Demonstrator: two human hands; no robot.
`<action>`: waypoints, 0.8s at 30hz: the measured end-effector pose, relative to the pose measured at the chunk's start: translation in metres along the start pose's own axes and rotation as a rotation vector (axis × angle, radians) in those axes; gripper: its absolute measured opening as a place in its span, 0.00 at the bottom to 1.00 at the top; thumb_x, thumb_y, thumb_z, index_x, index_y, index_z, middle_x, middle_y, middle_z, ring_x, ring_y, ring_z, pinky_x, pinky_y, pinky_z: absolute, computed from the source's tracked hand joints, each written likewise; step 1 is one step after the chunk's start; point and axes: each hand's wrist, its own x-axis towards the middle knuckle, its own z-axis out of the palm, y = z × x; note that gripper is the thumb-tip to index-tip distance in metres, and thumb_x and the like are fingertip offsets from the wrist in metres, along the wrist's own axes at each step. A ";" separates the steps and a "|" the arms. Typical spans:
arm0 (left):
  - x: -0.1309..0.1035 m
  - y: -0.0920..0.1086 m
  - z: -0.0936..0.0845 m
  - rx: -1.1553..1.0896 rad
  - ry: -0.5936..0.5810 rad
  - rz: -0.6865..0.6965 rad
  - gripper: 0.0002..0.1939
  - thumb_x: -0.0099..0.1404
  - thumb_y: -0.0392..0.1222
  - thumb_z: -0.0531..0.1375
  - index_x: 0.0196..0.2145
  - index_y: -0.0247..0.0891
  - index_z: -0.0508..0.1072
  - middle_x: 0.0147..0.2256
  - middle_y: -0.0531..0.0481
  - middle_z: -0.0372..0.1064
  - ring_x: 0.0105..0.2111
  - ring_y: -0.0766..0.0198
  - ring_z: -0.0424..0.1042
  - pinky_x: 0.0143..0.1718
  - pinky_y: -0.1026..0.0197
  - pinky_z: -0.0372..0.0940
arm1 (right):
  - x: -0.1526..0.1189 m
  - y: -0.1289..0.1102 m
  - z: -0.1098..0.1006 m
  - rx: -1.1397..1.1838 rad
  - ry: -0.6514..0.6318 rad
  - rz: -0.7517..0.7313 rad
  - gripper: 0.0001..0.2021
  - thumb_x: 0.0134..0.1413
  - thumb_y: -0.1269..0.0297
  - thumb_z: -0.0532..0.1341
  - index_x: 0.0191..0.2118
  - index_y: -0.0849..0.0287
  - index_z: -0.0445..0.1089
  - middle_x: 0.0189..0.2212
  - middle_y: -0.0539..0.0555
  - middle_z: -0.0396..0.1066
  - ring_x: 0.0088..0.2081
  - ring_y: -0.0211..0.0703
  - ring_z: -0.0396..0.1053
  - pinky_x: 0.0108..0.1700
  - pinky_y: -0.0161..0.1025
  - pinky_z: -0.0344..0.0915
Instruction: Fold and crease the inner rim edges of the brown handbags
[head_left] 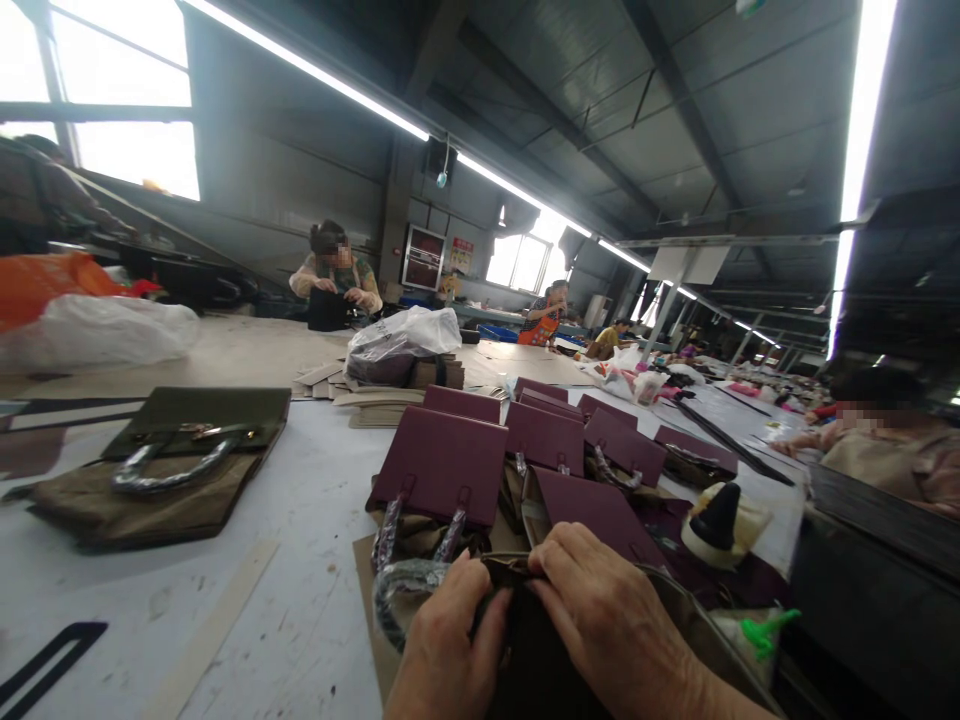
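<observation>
Your left hand (450, 650) and right hand (607, 625) are both at 6 o'clock, pinching the top edge of a dark bag (525, 650) between them. Fingers are curled and closed on the fabric, thumbs in toward each other; likely holding the rim taut to work the opening. Exact grip under the fingers is hidden.

The bag sits on the cardboard sheet (367, 580), at the near edge of the white table (300, 520). Its wrapped handle (390, 590) loops out at 9 o'clock of your left hand, kept clear of the grip.

Maroon handbags (442, 460) are stacked at 12 o'clock, flaps shut, within reach. Olive bag (172, 460) lies flat at 10 o'clock, well apart. Black-tipped cone (716, 520) at 2 o'clock. A green plastic piece (765, 630) is at 3 o'clock, just beside the bag.

Other people work far off at 11 and 1 o'clock.
</observation>
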 end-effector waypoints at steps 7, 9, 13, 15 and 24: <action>-0.002 0.000 0.002 -0.033 0.023 -0.024 0.09 0.62 0.38 0.48 0.26 0.38 0.64 0.26 0.51 0.66 0.28 0.66 0.67 0.42 0.60 0.63 | 0.001 -0.002 -0.003 0.093 -0.051 0.080 0.08 0.46 0.79 0.55 0.27 0.58 0.62 0.27 0.51 0.63 0.31 0.42 0.61 0.33 0.37 0.60; -0.003 0.001 0.003 -0.061 0.055 -0.032 0.09 0.62 0.39 0.48 0.26 0.38 0.64 0.26 0.51 0.65 0.28 0.65 0.67 0.44 0.58 0.62 | 0.002 -0.003 -0.004 0.118 -0.079 0.117 0.08 0.46 0.79 0.55 0.27 0.58 0.62 0.27 0.51 0.62 0.32 0.42 0.61 0.33 0.37 0.60; -0.004 0.003 0.005 -0.120 0.087 -0.030 0.09 0.61 0.39 0.49 0.26 0.39 0.65 0.26 0.51 0.66 0.31 0.63 0.68 0.47 0.57 0.60 | 0.003 -0.005 -0.007 0.160 -0.123 0.170 0.08 0.45 0.79 0.55 0.26 0.58 0.61 0.27 0.50 0.62 0.32 0.42 0.60 0.34 0.38 0.59; -0.003 0.005 0.004 -0.150 0.094 -0.027 0.08 0.61 0.38 0.49 0.29 0.39 0.67 0.28 0.50 0.68 0.33 0.63 0.69 0.49 0.56 0.59 | 0.004 -0.005 -0.008 0.179 -0.138 0.188 0.08 0.45 0.80 0.55 0.26 0.58 0.61 0.28 0.50 0.62 0.32 0.42 0.60 0.34 0.38 0.60; -0.002 0.008 -0.004 -0.081 0.051 0.021 0.11 0.60 0.35 0.50 0.37 0.41 0.69 0.37 0.49 0.71 0.41 0.61 0.69 0.51 0.53 0.57 | 0.010 -0.009 -0.016 0.273 -0.221 0.271 0.09 0.44 0.82 0.56 0.26 0.59 0.62 0.30 0.51 0.63 0.35 0.42 0.61 0.38 0.39 0.60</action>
